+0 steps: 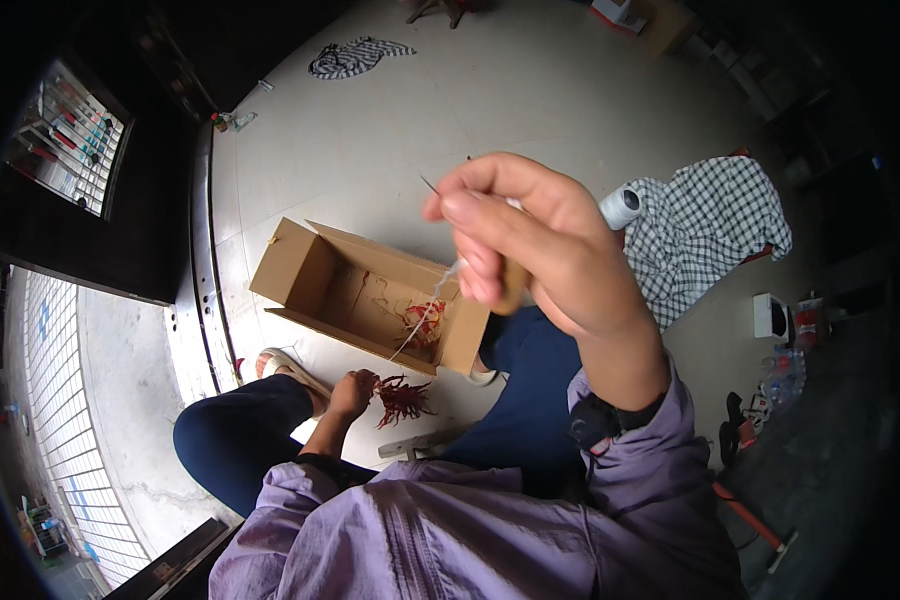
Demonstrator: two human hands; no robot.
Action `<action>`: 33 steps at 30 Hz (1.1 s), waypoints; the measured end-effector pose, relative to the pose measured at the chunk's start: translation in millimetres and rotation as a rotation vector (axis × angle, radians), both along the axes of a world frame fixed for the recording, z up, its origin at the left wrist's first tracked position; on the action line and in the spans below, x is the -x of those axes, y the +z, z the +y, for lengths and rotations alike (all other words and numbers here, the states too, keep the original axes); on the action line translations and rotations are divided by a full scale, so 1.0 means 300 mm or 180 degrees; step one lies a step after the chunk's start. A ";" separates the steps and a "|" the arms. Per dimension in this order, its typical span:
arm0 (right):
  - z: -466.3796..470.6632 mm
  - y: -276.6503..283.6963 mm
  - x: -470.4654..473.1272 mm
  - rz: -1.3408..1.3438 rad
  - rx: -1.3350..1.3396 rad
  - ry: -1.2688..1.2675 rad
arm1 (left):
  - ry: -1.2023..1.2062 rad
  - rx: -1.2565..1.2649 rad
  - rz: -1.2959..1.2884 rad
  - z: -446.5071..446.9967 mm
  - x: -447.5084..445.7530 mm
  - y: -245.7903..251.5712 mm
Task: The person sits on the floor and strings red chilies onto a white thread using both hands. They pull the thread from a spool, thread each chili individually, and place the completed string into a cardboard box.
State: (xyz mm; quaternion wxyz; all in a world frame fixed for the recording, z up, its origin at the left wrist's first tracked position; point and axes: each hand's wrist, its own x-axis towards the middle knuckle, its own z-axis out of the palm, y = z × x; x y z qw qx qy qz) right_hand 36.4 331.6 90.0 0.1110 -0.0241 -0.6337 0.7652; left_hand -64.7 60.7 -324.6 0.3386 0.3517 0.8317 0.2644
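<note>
Raised high in front of the box, my right hand (525, 232) grips a tool with a yellowish-brown handle (510, 288). A thin, dark metal point (429, 184) sticks out past the thumb and forefinger, perhaps an awl's. White thread (420, 324) runs from this hand down across the box toward my left hand (352, 394). Low between my knees, the left hand holds a bunch of dark red dried chillies (403, 401) by its top. The open cardboard box (360, 342) stands on the floor just beyond, with red and pale scraps (424, 322) inside.
At right, a spool of white thread (616, 210) rests by a black-and-white checked cloth (709, 217) draped over a low seat. Plastic bottles (786, 379) stand farther right. A striped cloth (356, 58) lies on the far floor. The doorway sill (202, 292) runs along the left.
</note>
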 end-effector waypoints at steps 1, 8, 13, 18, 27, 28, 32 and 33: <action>0.010 0.005 -0.019 -0.0015 0.0128 0.0102 | -0.0115 0.0056 -0.0047 0.004 0.004 0.004; 0.025 -0.011 -0.120 0.0537 0.1648 0.1545 | 0.1492 -0.0142 0.0465 0.025 0.062 0.086; 0.053 -0.093 -0.102 -0.0528 0.1225 0.1244 | 0.3510 -0.1158 0.0018 0.060 0.185 0.295; 0.080 -0.157 -0.080 -0.0187 0.1922 0.1374 | 0.2954 -0.1889 0.0046 0.158 0.286 0.477; 0.124 -0.213 -0.023 -0.1203 0.1454 0.1500 | 0.2050 -0.1170 -0.1989 0.490 0.443 0.544; 0.126 -0.219 -0.019 -0.1246 0.1427 0.1370 | 0.1876 -0.1083 -0.1938 0.518 0.468 0.545; 0.158 -0.223 -0.023 -0.1424 0.1219 0.0942 | 0.1023 -0.0493 -0.1406 0.559 0.555 0.454; 0.168 -0.221 -0.028 -0.1496 0.1131 0.0859 | 0.0686 -0.0528 -0.1213 0.545 0.581 0.398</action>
